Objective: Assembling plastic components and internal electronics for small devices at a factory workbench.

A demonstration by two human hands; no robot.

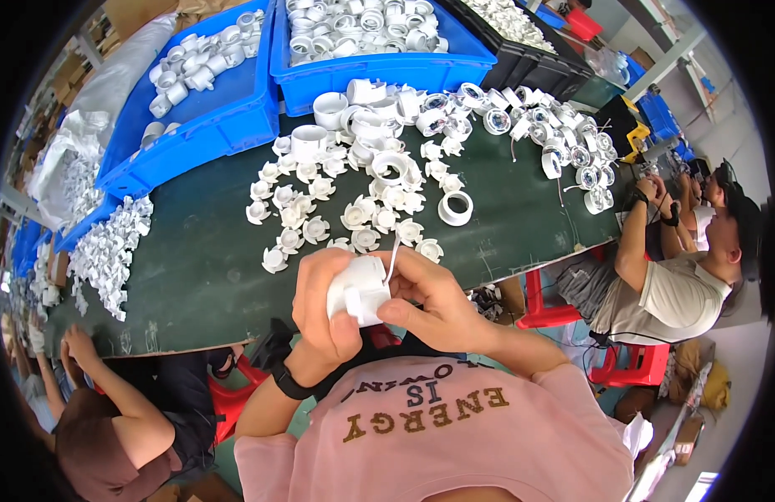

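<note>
Close in front of my chest, over the near table edge, a white plastic housing [359, 291] with a thin white wire is gripped between both hands. My left hand [321, 303] wraps its fingers round the housing's left side. From the right, my right hand [433, 303] pinches the housing and its wire between thumb and fingers. Just beyond my hands lie several white finned fan-like parts [315, 229] and a loose white ring [455, 208]. Farther back, white cylindrical sleeves [309, 143] are heaped with more rings.
Blue bins [379, 67] of white parts and a black crate [563, 75] line the far side of the green table [203, 251]. Wired round units [571, 155] cluster right; small white pieces [111, 247] pile left. Co-workers sit at both sides, near red stools [630, 364].
</note>
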